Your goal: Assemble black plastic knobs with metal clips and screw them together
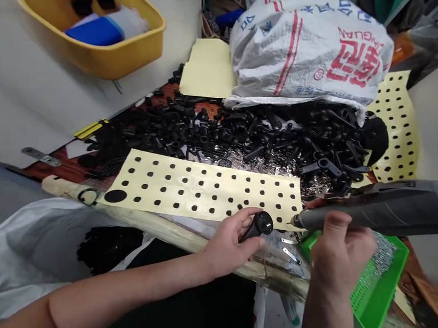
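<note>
Black part (262, 223) sits in curled left fingers (249, 248), driver (396, 208) in closed right fingers (336, 228).

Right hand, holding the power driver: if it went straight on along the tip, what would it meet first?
Probably the black part in the left hand, roughly in line with the tip of the driver; depth is unclear, so the dotted yellow sheet could come first.

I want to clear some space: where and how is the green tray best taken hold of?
Probably by the long right wall of the green tray, coming from the right. That raised edge shows uncovered, while the right hand, holding the power tool, covers part of the tray's left side. Keep it level: small metal pieces are heaped toward the far end.
</note>
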Tool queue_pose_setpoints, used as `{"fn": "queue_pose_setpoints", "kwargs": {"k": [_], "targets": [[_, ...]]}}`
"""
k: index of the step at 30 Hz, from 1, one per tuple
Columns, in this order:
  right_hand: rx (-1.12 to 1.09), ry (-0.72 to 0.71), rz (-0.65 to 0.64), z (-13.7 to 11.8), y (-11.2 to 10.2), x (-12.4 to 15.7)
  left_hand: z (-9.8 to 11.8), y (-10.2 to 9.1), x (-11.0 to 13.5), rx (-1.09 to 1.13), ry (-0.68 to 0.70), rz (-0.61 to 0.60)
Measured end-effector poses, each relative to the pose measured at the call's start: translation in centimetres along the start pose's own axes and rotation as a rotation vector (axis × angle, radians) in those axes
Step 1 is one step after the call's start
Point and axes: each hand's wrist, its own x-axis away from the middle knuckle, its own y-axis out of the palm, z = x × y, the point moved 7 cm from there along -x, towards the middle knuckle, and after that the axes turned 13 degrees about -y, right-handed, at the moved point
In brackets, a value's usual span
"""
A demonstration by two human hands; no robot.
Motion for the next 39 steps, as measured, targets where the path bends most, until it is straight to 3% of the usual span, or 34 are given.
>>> {"fn": "queue_pose_setpoints", "kwargs": {"k": [4,7,10,13,16,25,34,39], "targets": [[0.54,-0.042,-0.306,-1.7,-1.0,0.6,-0.6,-2.2,0.0,0.055,-0.018,0.057],[0.501,-0.027,-0.571,-2.4,0.8,2.8,-1.2,-3.1,-0.3,0.066,-0.05,0.075],[0.32,-0.005,-0.59,-2.8,3.7,5.1,-1.5,-3.4,-0.5,0.048,-0.021,0.059],[0.312,-0.054,-0.542,-2.4,6.1,6.3,-1.4,-3.5,-0.5,0.031,0.05,0.07],[0.317,-0.135,-0.546,-2.0,7.3,6.5,-1.4,-3.5,-0.4,0.024,0.087,0.062],[0.31,-0.351,-0.731,-2.3,7.9,6.2,-1.7,-3.6,-0.6,-0.078,0.075,0.039],[0.244,-0.429,-0.917,-2.0,7.7,6.2,-1.0,-3.2,-0.4,-0.03,0.089,-0.07],[0.218,-0.468,-0.922,-2.5,7.8,5.8,-1.0,-3.3,-0.4,0.045,0.019,-0.101]]}}
